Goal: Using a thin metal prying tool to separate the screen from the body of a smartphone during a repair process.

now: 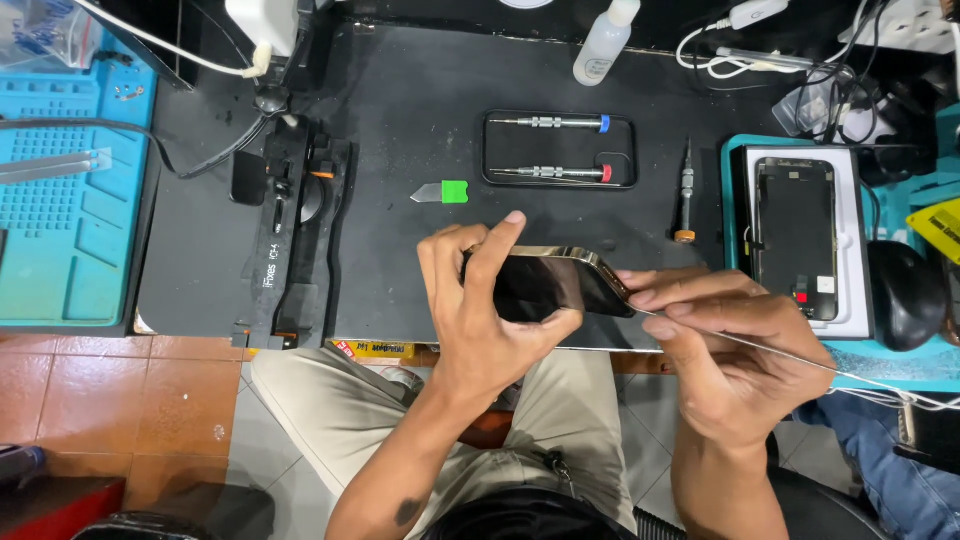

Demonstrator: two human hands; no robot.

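Left hand (490, 305) gripping phone (550, 285) at mat's (400, 110) near edge, right hand (725, 340) pinching thin wire (800, 358) against its corner, bare mat lying beyond.

Bright even overhead light, perhaps slight edge distortion.

Black work mat (420, 80) over the bench. Near its far edge: tray with two screwdrivers (560, 148), white squeeze bottle (604, 42). Mid-mat: green-handled pry tool (442, 192).
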